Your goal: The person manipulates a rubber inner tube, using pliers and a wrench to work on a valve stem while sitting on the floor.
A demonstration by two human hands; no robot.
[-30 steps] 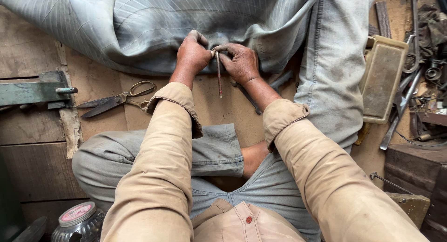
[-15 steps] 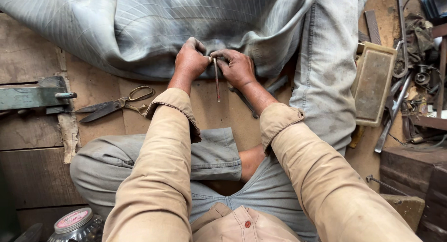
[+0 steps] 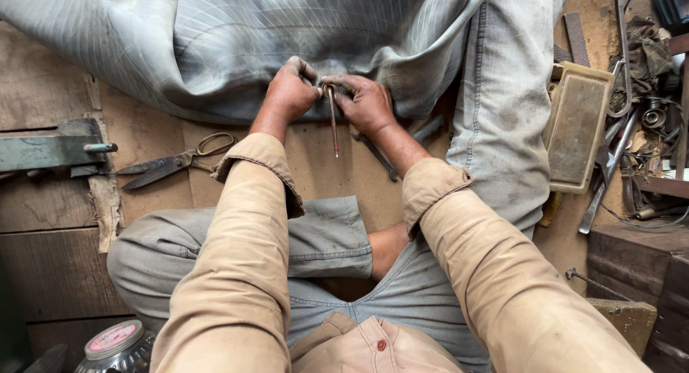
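Both hands together – L hand [image 3: 289,92] & R hand [image 3: 367,100] clamped on grey rubber sheet [image 3: 237,43]; thin metal rod [image 3: 333,122] gripped between them – scissors [image 3: 172,161] left of L hand.

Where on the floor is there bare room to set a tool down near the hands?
Bare board lies below the scissors, between the grey rubber sheet and the bent knee, and left of it under the metal clamp. The right side is crowded: tan block, loose tools. Both hands pinch the sheet around a metal rod.
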